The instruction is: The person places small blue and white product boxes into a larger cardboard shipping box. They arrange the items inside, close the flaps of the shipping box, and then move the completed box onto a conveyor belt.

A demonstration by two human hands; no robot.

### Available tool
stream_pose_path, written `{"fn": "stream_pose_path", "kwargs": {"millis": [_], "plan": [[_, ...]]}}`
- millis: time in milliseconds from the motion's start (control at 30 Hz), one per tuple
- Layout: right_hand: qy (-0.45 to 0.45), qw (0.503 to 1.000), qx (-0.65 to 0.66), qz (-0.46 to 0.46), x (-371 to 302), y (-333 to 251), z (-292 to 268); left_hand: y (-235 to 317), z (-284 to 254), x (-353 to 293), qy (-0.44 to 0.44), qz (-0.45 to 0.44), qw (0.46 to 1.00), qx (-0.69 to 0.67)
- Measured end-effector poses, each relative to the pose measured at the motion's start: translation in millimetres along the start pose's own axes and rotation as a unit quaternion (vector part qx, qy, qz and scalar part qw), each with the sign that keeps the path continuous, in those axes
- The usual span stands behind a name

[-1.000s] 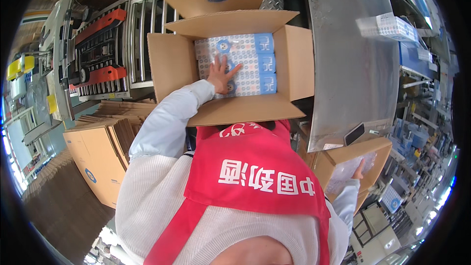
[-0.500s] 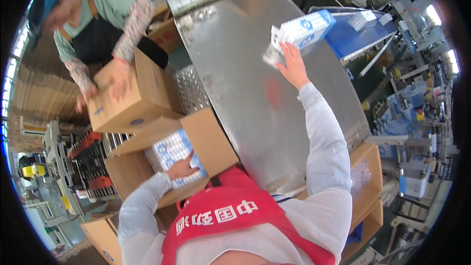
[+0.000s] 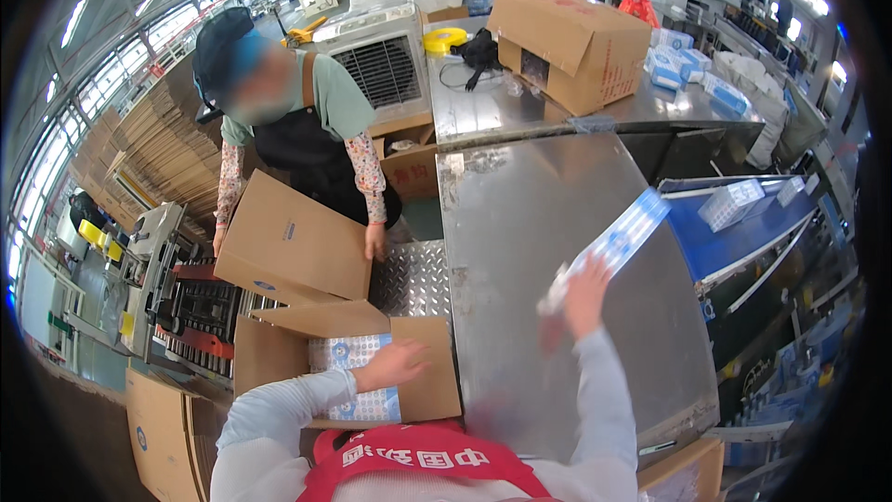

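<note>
My right hand (image 3: pixel 587 299) grips a long blue-and-white pack (image 3: pixel 624 240), which is tilted above the steel table (image 3: pixel 520 223); its near end is smeared by motion. Over the right side of an open cardboard carton (image 3: pixel 427 367), my left hand (image 3: pixel 394 364) hovers with nothing in it, its fingers loosely stretched toward the carton's flap. Inside the carton lie blue-and-white patterned packs (image 3: pixel 376 406), partly covered by my left forearm.
Across from me a person (image 3: pixel 316 121) holds another carton (image 3: pixel 295 240) on the roller line. A blue conveyor (image 3: pixel 734 240) at the right carries white packs (image 3: pixel 731 204). A large box (image 3: pixel 571 42) stands on the far table. Flat cartons (image 3: pixel 158 163) are stacked at the left.
My right hand has taken hold of the pack and drawn it nearer across the table. My left hand has lifted off the packs in the carton. The other person's carton has turned; my view has tipped up.
</note>
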State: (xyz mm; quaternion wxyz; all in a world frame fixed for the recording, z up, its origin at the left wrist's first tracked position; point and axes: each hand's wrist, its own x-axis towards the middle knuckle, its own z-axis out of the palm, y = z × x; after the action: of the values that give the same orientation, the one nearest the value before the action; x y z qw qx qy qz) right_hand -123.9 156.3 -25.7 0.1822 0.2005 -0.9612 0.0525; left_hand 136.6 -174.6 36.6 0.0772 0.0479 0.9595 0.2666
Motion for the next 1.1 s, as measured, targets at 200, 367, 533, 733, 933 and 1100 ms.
{"fn": "stream_pose_path", "kwargs": {"millis": [200,367,533,733,933,1100], "plan": [[-0.094,0.941,0.248,-0.211,-93,-101,-78,70,24,89,0.069,0.193,0.978,-0.032],[0.033,0.995,0.090,-0.026,-2,-27,-1,99,47,140,0.052,0.260,0.962,0.071],[-0.105,0.931,0.307,0.165,78,0,26,99,45,144,0.015,0.257,0.955,0.149],[-0.161,0.948,0.274,0.000,137,60,21,108,49,142,0.023,0.189,0.969,0.158],[-0.080,0.973,-0.211,0.035,103,233,43,123,51,150,0.076,0.204,0.968,0.121],[0.007,0.988,-0.155,0.027,95,157,49,107,47,135,0.095,0.151,0.977,0.118]]}}
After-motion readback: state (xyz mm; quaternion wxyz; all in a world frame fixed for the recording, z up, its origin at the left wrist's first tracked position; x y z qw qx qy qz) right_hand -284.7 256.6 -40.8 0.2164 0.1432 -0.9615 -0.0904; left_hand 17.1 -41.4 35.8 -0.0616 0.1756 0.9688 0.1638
